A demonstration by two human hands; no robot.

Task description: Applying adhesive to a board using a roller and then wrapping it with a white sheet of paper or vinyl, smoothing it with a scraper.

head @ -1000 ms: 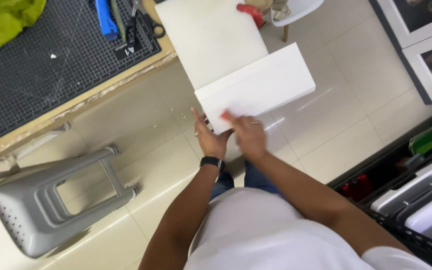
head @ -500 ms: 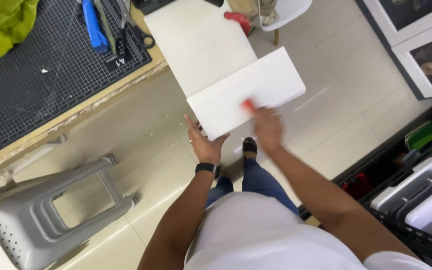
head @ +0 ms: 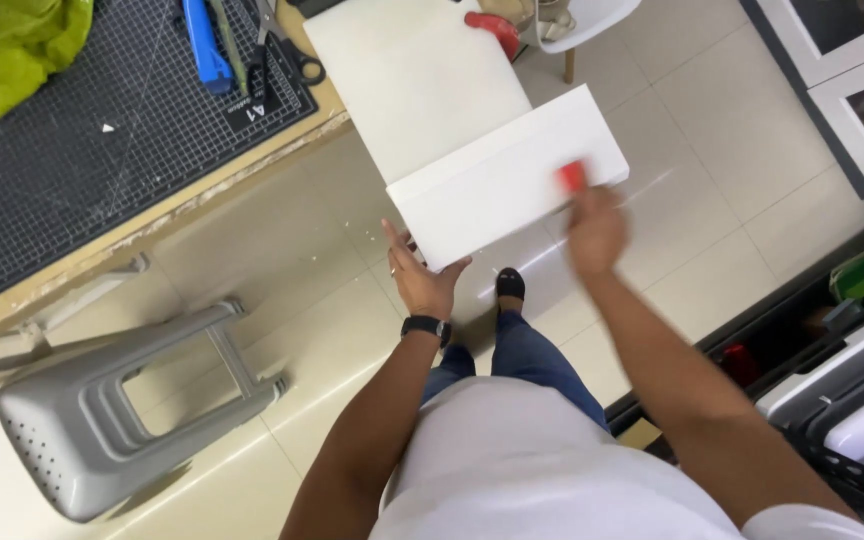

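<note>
A white L-shaped board [head: 472,150] juts out from the work table over the tiled floor. My left hand [head: 422,275], with a black watch on the wrist, grips the board's near left corner from below. My right hand [head: 592,225] is blurred and holds a small red block [head: 572,176] pressed against the board's front face near its right end.
A black cutting mat [head: 102,130] lies on the table with a blue knife [head: 204,45], scissors [head: 287,45] and a green cloth [head: 12,45]. A grey plastic stool [head: 122,410] lies tipped at the left. Framed pictures [head: 852,80] lean at the right, bins [head: 852,390] below them.
My right hand has slid the red block along the board's front face from near the left end to the right end. My left hand has kept its hold on the corner.
</note>
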